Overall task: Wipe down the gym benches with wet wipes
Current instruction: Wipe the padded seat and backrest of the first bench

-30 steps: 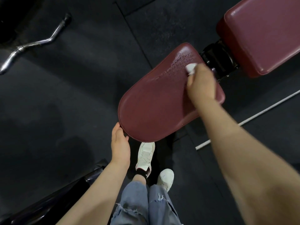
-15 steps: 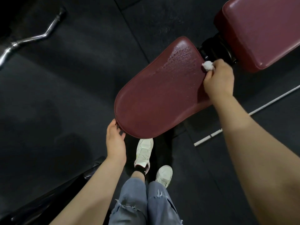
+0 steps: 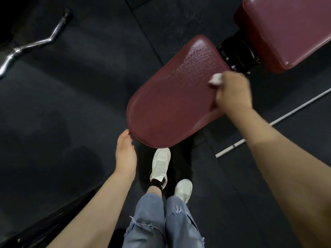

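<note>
Looking down, we see the dark rubber floor (image 3: pixel 75 90) under a maroon back pad (image 3: pixel 290 31) and a maroon seat pad (image 3: pixel 170 108), wet droplets beading its far end. A curl bar (image 3: pixel 34 43) lies on the floor, well apart. Our right hand (image 3: pixel 232 92) curls around a balled white wet wipe (image 3: pixel 215 79), pressing it on the seat's far right edge. Our left hand (image 3: pixel 125 153) hangs with relaxed fingers, its fingertips touching the seat's near rim, holding nothing.

Head view, steeply downward, close above bench seat (image 3: pixel 172 104)
</note>
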### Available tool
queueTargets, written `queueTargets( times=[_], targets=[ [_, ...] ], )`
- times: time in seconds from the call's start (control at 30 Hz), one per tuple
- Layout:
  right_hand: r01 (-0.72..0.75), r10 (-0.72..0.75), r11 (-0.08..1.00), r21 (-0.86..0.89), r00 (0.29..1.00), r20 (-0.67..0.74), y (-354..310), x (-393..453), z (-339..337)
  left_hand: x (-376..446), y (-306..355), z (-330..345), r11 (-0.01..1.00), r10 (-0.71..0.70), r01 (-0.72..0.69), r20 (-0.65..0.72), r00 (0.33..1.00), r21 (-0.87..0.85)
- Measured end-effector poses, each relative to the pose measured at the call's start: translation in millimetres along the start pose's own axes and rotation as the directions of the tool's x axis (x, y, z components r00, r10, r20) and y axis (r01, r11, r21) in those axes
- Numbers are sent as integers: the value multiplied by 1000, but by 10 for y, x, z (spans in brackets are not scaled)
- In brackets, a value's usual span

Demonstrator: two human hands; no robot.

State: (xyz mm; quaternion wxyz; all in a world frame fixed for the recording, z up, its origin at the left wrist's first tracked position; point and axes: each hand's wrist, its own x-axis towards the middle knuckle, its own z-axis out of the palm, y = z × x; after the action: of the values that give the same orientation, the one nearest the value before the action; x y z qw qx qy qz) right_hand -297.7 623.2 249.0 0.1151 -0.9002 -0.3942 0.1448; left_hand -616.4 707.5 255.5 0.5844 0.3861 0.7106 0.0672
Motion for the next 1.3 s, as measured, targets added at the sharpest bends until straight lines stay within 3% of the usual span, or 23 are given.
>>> queueTargets(
  times=[0.03,0.07,0.13,0.2,0.23,0.3,0.33,0.37,0.4,0.47,0.5,0.53,0.6,0.67,0.73,0.8,0.9,0.97,1.03,1.1,1.17,1.3],
  targets=[
    [-189,188,982,2,980,-70,140,-24,-70,-40,-19,4,1000,13,-13,7,1000,19],
    [-283,281,959,-3,954,-108,135,-77,-56,-73,-35,5,999,30,-30,11,999,36],
    [-241,247,968,70,965,-92,-253,-285,145,-109,-48,-11,997,55,-55,3,998,47],
    [65,-77,985,158,994,76,-790,-660,470,-111,-40,-29,997,56,-56,-12,998,44],
    [256,-287,953,164,936,204,-1041,-892,614,-110,-39,-31,997,56,-55,-17,998,45],
    [602,-625,777,185,699,348,-1323,-1204,753,-116,-39,-19,996,73,-71,-23,997,55],
    [695,-712,691,199,607,353,-1294,-1176,755,-123,-45,-10,994,87,-86,-22,996,64],
    [731,-737,658,180,577,352,-1186,-1034,696,-127,-58,-1,993,102,-101,-18,995,69],
    [725,-720,675,134,608,335,-1054,-868,583,-125,-79,8,991,113,-112,-13,994,69],
    [516,-511,856,40,832,217,-538,-495,346,-134,-123,36,990,127,-126,-7,992,56],
    [323,-318,946,-15,940,121,-221,-356,195,-145,-153,53,990,129,-129,-5,992,52],
    [104,-103,993,-48,994,37,69,-276,45,-165,-177,68,991,126,-126,0,992,48],
    [-222,219,975,-34,973,-76,341,-310,-65,-201,-211,75,992,120,-120,5,993,42],
    [-276,276,961,21,955,-112,47,-487,115,-208,-229,42,991,124,-124,4,992,45],
    [-127,136,982,137,989,-56,-472,-762,422,-187,-244,0,993,111,-111,-6,994,48],
    [140,-158,978,153,981,113,-973,-1134,733,-187,-255,-24,993,102,-101,-12,995,64],
    [511,-536,844,161,810,238,-1230,-1376,876,-193,-267,-38,991,105,-103,-21,994,82],
    [609,-616,785,113,751,237,-970,-1143,727,-195,-290,-50,991,112,-110,-25,993,76],
    [461,-464,886,56,871,164,-497,-838,464,-209,-316,-34,994,100,-98,-24,995,55],
    [124,-125,991,45,992,12,69,-580,155,-259,-331,25,996,89,-89,0,996,30],
    [-161,162,987,22,982,-95,392,-480,16,-290,-327,73,995,98,-98,18,995,19],
    [-324,358,921,216,923,-141,-5,-634,304,-250,-347,31,993,108,-108,19,994,37]
  ],
)
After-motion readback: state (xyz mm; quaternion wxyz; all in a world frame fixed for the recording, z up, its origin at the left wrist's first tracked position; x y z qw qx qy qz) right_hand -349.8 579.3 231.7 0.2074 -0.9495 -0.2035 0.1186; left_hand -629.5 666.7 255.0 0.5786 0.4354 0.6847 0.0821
